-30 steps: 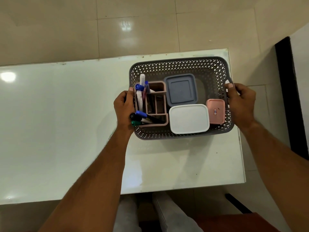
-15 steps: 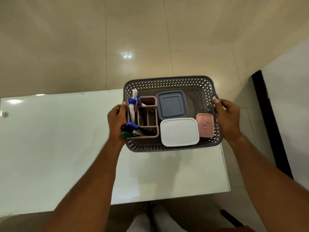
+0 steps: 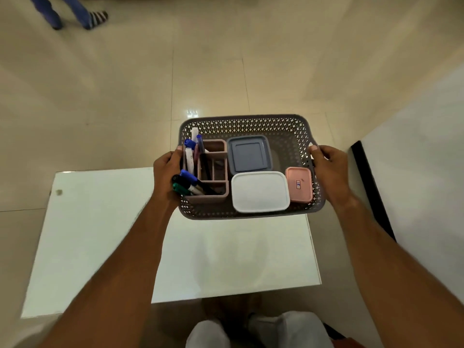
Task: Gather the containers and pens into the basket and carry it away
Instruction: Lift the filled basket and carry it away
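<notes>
Both hands have a closed grip on the grey basket (image 3: 251, 126): the left hand (image 3: 167, 175) wraps its left rim, the right hand (image 3: 331, 169) its right handle. It is held up above the far right corner of the white surface (image 3: 100, 234) (partly out over the floor). Inside sit a pink organizer (image 3: 213, 169) with pens (image 3: 189, 158), a blue-grey container (image 3: 249, 153), a white container (image 3: 259, 191) and a small pink container (image 3: 298, 184).

Perforated grey plastic basket (image 3: 241, 126); glossy white tabletop (image 3: 105, 237); shiny floor tiles (image 3: 125, 84).
</notes>
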The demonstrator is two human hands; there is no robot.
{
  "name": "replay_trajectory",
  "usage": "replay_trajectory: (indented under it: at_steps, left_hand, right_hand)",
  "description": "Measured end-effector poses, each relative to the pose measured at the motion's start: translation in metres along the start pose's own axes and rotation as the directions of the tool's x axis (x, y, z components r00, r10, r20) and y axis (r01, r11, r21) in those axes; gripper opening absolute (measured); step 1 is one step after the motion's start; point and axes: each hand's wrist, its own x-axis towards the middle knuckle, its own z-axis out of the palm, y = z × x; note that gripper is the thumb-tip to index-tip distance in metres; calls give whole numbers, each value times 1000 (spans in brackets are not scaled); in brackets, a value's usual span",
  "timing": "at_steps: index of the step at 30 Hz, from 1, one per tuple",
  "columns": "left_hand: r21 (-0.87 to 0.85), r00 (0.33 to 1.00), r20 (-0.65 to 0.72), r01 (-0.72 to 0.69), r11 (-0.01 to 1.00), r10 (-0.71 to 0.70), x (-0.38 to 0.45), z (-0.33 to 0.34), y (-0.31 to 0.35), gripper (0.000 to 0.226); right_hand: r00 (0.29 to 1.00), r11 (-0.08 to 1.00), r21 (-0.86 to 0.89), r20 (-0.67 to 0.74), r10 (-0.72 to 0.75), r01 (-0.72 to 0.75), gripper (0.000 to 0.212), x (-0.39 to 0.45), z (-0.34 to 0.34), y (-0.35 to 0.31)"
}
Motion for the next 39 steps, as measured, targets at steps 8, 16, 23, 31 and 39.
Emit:
replay_trajectory:
  at_steps: [8, 16, 23, 31, 39]
  left_hand:
    - [-29, 999, -39, -19, 999, 18, -31, 16, 47, 34]
    - [-37, 989, -149, -12, 999, 7, -59, 65, 45, 34]
    - [-122, 955, -296, -23, 992, -14, -107, 124, 26, 32]
    - [-200, 910, -410, -27, 979, -58, -139, 151, 14, 31]
    - [-197, 880, -472, -51, 979, -50, -148, 152, 29, 28]
  right_hand:
    - [998, 999, 15, 48, -45, 44, 35, 15, -28, -36]
    - [984, 994, -7, 140, -108, 110, 31, 56, -63, -32]
    - [945, 977, -54, 270, -183, 204, 30, 107, -106, -41]
    - [889, 975, -14, 413, -196, 221, 31, 134, -123, -53]
    - [851, 974, 36, 480, -213, 223, 37, 148, -107, -64]
